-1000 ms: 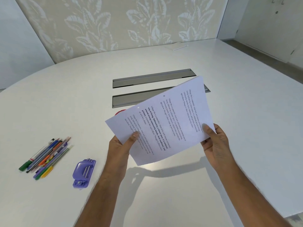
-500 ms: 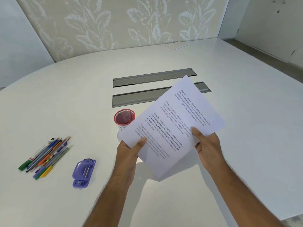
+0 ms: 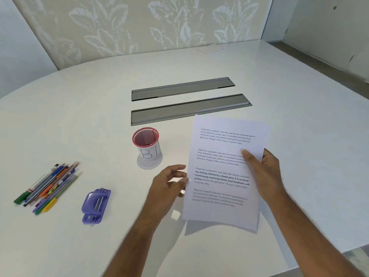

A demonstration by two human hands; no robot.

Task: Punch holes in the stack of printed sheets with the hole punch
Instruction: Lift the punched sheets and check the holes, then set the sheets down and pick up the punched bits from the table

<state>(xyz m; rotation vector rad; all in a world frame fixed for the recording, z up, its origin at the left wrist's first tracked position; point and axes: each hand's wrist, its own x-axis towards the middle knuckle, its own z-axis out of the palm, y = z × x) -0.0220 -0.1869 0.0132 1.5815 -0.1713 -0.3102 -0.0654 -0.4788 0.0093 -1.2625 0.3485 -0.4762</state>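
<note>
The stack of printed sheets [image 3: 223, 172] hangs upright-facing just above the white table [image 3: 79, 116], to the right of centre. My right hand [image 3: 263, 172] grips its right edge, thumb on the printed face. My left hand [image 3: 169, 184] is beside the stack's left edge with relaxed fingers, fingertips at the edge, not clearly pinching it. The purple hole punch [image 3: 95, 205] lies flat on the table to the left of my left arm, untouched.
A bundle of coloured pens [image 3: 48, 188] lies at the left. A red mesh cup [image 3: 147, 146] with a white label stands behind my left hand. Two grey cable slots [image 3: 189, 108] cross the table's middle. A white pad [image 3: 211, 49] lies at the far edge.
The stack has turned from a diagonal tilt to nearly portrait and moved right and down. My left hand has let go of its lower left corner and now sits at the left edge.
</note>
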